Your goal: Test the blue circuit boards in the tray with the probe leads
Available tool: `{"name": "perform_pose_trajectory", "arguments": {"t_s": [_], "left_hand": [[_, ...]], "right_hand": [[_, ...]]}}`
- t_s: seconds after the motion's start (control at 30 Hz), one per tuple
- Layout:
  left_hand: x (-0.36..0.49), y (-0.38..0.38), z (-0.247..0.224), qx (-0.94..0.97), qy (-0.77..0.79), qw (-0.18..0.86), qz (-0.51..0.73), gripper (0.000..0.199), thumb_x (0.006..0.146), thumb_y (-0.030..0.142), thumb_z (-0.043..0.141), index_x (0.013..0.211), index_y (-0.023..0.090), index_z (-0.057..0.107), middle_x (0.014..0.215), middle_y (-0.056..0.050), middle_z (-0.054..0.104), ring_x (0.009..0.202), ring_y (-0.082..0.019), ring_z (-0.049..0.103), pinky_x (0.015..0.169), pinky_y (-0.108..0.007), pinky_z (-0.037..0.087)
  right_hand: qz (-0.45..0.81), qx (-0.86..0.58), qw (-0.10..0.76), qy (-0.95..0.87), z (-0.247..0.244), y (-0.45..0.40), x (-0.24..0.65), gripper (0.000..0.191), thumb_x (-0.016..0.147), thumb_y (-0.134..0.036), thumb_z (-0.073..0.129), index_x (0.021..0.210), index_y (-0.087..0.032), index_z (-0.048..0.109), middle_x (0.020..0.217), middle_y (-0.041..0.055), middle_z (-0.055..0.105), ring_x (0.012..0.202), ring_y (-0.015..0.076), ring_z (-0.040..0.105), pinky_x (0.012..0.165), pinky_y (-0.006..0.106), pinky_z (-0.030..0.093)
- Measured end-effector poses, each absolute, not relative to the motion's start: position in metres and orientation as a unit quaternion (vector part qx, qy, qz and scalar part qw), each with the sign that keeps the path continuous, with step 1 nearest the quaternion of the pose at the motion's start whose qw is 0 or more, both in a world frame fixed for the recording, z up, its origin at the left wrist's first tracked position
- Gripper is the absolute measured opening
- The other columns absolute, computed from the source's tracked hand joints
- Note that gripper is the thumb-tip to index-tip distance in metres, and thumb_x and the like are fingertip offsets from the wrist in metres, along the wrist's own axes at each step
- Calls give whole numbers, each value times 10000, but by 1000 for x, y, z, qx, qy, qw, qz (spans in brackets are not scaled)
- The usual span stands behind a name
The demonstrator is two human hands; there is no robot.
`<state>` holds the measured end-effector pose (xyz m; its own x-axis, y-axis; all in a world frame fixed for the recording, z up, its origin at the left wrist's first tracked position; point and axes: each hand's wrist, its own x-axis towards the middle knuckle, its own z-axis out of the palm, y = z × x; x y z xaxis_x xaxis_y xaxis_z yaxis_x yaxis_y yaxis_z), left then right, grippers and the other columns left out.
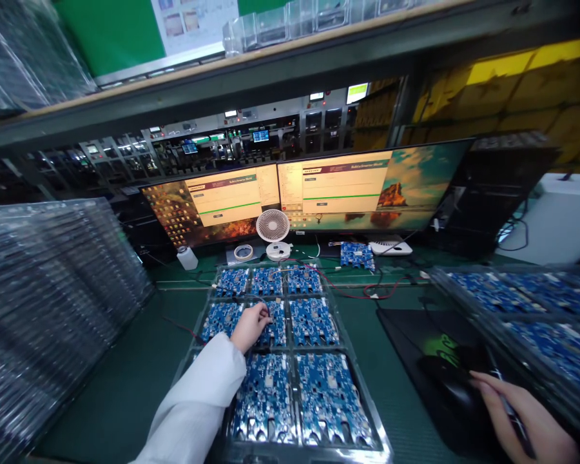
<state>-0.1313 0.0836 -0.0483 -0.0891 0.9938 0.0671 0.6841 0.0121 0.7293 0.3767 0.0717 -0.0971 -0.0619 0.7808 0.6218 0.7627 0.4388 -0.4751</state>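
My left hand (pixel 251 324), below a white sleeve (pixel 200 390), reaches over a clear plastic tray (pixel 383 444) of blue circuit boards (pixel 265 393). Its thumb and fingers are pinched at the middle board (pixel 276 332), where a thin cable (pixel 254 297) runs into the fingertips; its end is hidden. At the lower right, my right hand (pixel 526 419) is closed around a dark pen (pixel 512 412). Its fingertips rest at the edge of a black computer mouse (pixel 452 386), on a black mouse pad (pixel 401 341).
Stacked clear trays (pixel 53 277) rise on the left. Another tray of boards (pixel 522 309) lies at the right. Behind are two monitors (pixel 232 200), a small white fan (pixel 273 225), a tape roll (pixel 243 252), a white bottle (pixel 187 258) and red-black wires (pixel 367 295). A shelf (pixel 270 71) crosses overhead.
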Motion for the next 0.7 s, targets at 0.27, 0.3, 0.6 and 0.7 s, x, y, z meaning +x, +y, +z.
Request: {"name": "perform_pose_trajectory", "arguments": {"t_s": [0.27, 0.3, 0.6, 0.7], "left_hand": [[-127, 74, -44, 646, 676, 216, 283, 52, 805, 150, 564, 811, 201, 555, 861, -27, 660, 845, -172, 629, 827, -293, 477], [-125, 74, -45, 644, 682, 206, 279, 48, 805, 148, 563, 811, 196, 559, 885, -39, 653, 858, -177, 621, 843, -305, 473], [-145, 52, -12, 681, 692, 171, 167, 416, 773, 17, 437, 1138, 153, 586, 1181, -117, 574, 1136, -199, 537, 1046, -339, 382], [-178, 20, 11, 710, 674, 187, 83, 555, 640, -70, 410, 1058, 206, 649, 1110, -67, 592, 1115, -188, 535, 1031, -325, 382]], "right_hand": [[11, -495, 432, -754, -98, 76, 382, 344, 795, -304, 545, 1132, -371, 567, 989, 44, 678, 892, 284, 671, 826, 478, 539], [13, -497, 433, -752, -97, 76, 382, 330, 792, -311, 547, 1118, -357, 579, 982, 48, 681, 888, 287, 672, 826, 479, 540], [23, -517, 447, -730, -91, 71, 375, 301, 788, -330, 548, 1084, -379, 575, 983, 31, 678, 887, 305, 669, 869, 507, 528], [15, -529, 437, -727, -93, 71, 375, 274, 789, -360, 539, 1061, -364, 578, 978, 28, 683, 902, 293, 673, 876, 474, 537]]}}
